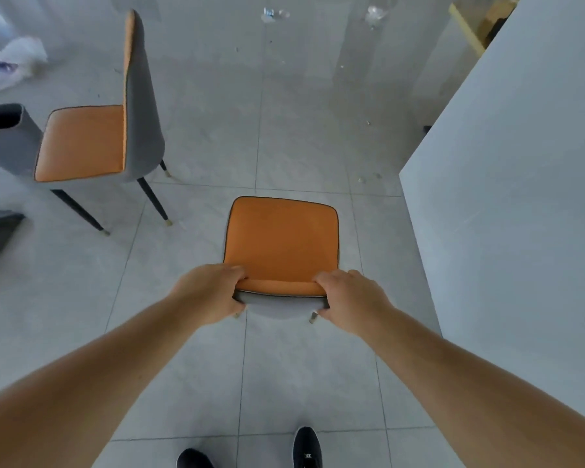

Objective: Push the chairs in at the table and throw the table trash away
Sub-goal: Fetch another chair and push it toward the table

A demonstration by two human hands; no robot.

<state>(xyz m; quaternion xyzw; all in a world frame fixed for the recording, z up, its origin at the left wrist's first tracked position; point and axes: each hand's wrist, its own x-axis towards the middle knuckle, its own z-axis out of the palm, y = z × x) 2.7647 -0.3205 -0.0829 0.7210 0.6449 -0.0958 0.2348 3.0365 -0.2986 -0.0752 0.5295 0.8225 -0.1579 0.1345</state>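
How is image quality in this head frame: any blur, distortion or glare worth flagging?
Head view: even, soft light with only faint shadows; wide-angle bending curves the floor tiles and stretches both forearms; the crumpled trash at the upper left and the clear plastic litter at the top are smeared; both hands, left hand and right hand, on the near chair are fairly sharp.

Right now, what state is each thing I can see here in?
Near chair: upright, backrest top gripped by both hands.
Left hand: fingers closed on the backrest's left end.
Right hand: fingers closed on its right end.
Second chair: upright, untouched, seat facing left.
Crumpled plastic bag: lying at upper left.
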